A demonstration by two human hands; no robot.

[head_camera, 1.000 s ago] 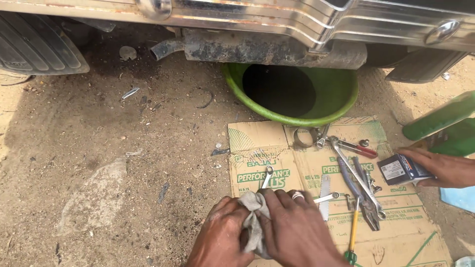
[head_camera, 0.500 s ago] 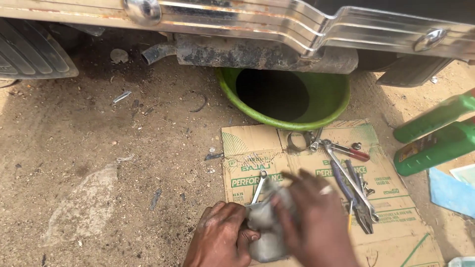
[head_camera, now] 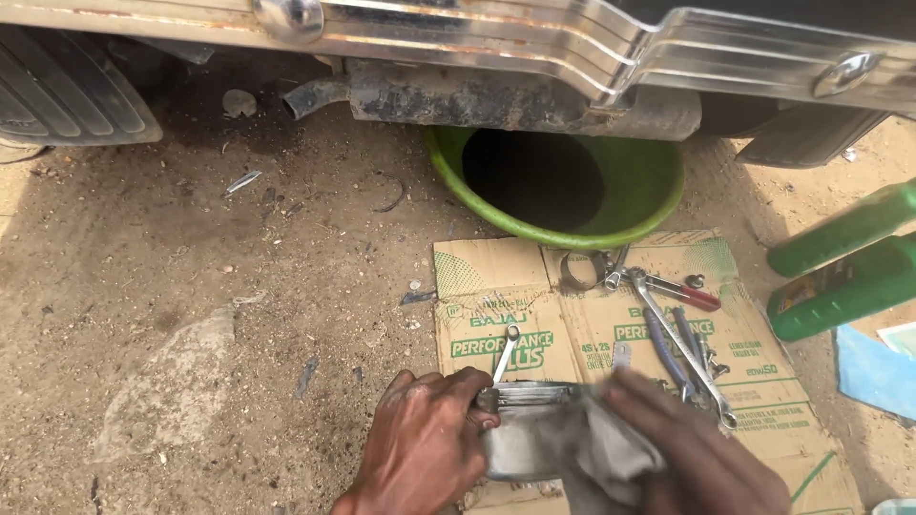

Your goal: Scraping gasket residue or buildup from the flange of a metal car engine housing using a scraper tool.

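My left hand [head_camera: 425,443] grips the left end of a grey metal part [head_camera: 520,434] held low over the cardboard sheet [head_camera: 592,329]. My right hand [head_camera: 701,453] presses a grey rag [head_camera: 601,448] against the part's right side; this hand is blurred. A small spanner [head_camera: 506,351] lies on the cardboard just above the part. Its lower end is hidden behind the part.
A green basin [head_camera: 658,205] with dark liquid sits under the vehicle's rusty underside [head_camera: 496,95]. Pliers and spanners [head_camera: 682,334] and a hose clamp [head_camera: 577,269] lie on the cardboard. Two green bottles [head_camera: 840,262] lie at right, a tyre [head_camera: 67,86] at left. Sandy ground surrounds.
The view has shifted slightly. My hands have turned the metal part so more of it shows, and my right hand has moved the rag across it. Another person's hand at right is gone.
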